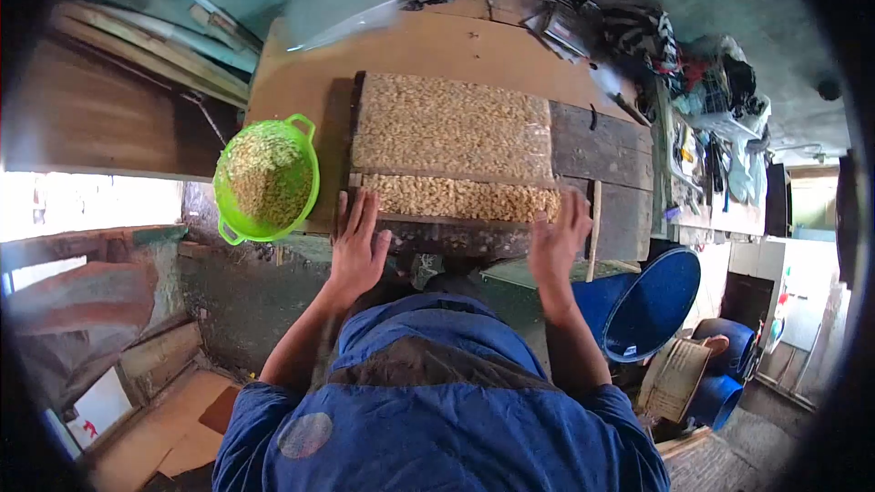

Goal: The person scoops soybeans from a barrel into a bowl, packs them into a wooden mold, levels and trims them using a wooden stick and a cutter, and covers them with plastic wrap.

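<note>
Currently, left hand (358, 251): fingers extended, released, at the left end of the front strip (456, 199)
Right hand (558, 241): fingers extended, released, at its right end
Grainy slab (453, 128): beyond the strip, on the worktop (602, 150)
Green bowl (313, 184): left, 2 handles, holding pale pieces (264, 178)

The desk (437, 50) has a matt, smooth brown top, with rough, weathered wooden planks (602, 150) at its right. The grain layer (456, 196) is coarse and lumpy; glossy clear plastic film (451, 123) seems to cover its far part. The green bowl (313, 173) is shiny plastic, the blue drum (652, 305) smooth plastic, the blue shirt (437, 428) matt cloth.
</note>
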{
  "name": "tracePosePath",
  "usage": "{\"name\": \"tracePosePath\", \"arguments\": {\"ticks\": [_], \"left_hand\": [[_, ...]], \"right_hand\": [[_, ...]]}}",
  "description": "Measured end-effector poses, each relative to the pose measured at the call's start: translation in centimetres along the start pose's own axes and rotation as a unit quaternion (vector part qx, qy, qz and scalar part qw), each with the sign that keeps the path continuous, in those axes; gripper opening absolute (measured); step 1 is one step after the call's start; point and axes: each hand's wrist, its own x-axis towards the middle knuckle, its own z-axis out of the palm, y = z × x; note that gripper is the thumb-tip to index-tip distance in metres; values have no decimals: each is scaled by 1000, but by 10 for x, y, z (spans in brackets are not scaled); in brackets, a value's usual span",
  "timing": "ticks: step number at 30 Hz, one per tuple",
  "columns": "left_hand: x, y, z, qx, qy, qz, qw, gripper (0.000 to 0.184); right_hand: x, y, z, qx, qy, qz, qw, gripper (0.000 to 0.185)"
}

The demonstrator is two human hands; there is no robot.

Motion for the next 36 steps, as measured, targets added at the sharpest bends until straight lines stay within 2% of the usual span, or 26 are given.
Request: {"name": "tracePosePath", "arguments": {"ticks": [1, 2, 4, 6, 8, 9, 14, 17, 25, 28, 30, 36], "left_hand": [[0, 0, 0, 1, 1, -2, 1000, 65], [0, 0, 0, 1, -3, 2, 1000, 65], [0, 0, 0, 7, 1, -2, 1000, 65], [1, 0, 1, 5, -1, 4, 1000, 65], [1, -1, 1, 13, -5, 3, 1000, 65], [1, -2, 2, 28, -9, 3, 1000, 66], [0, -3, 5, 25, -13, -3, 1000, 66], [0, -3, 6, 34, -14, -10, 999, 66], [-1, -4, 8, 35, -8, -13, 999, 69], [1, 1, 4, 50, -8, -10, 999, 75], [1, 7, 1, 43, -11, -13, 999, 82], [3, 0, 2, 63, 2, -35, 997, 83]], "right_hand": [[-3, 20, -2, -6, 19, 58, 998, 65], [-8, 38, -2, -6, 21, 63, 998, 65], [-17, 69, 0, -21, -26, 199, 979, 67], [-24, 84, 5, 4, -55, 223, 973, 68], [-30, 84, 11, 15, -80, 168, 982, 67], [-31, 79, 14, 28, -50, 127, 990, 66], [-24, 57, 15, 59, -35, 68, 995, 67], [-22, 50, 12, 45, -72, 2, 996, 69], [-26, 42, 7, -6, -108, -56, 993, 76], [-25, 41, 7, -12, -105, -70, 992, 83], [-24, 38, 3, -10, -102, -66, 993, 94], [-20, 35, -2, 11, -62, -95, 994, 100]]}}
